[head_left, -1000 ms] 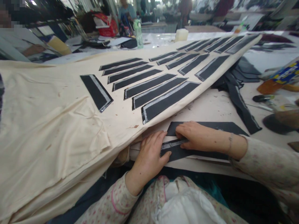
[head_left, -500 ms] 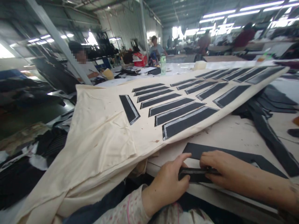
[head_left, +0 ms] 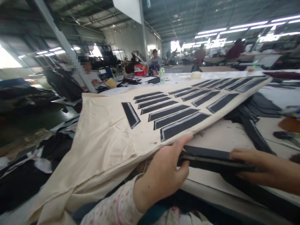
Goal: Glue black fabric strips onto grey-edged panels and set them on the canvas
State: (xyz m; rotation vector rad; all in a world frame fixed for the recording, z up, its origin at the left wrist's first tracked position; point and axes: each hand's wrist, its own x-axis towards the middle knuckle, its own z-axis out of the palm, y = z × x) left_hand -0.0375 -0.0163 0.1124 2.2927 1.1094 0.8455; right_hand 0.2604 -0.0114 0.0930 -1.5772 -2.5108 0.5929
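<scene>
In the head view, a black fabric strip (head_left: pixel 208 162) with a grey line along it stretches between my hands at the lower right. My left hand (head_left: pixel 165 172) pinches its left end, with the index finger pointing out above. Thumb and fingers of my right hand (head_left: pixel 260 167) close on the strip farther right, where motion blurs it. Under the strip, a flat dark fabric piece (head_left: pixel 206 150) is partly hidden. Beyond my hands, several dark trapezoid pieces (head_left: pixel 182 124) with pale edges lie in rows on a cream cloth-covered board (head_left: pixel 110 140).
Dark cut pieces (head_left: pixel 262 106) are piled right of the board, with a long dark strip (head_left: pixel 253 134) hanging from them. A green bottle (head_left: pixel 162 75) stands on the white table behind. A person (head_left: pixel 87 73) sits at the far left behind a slanted post (head_left: pixel 63 47).
My right hand has moved right along the strip, away from my left hand, and a longer stretch now shows between them. The camera view has tilted up slightly.
</scene>
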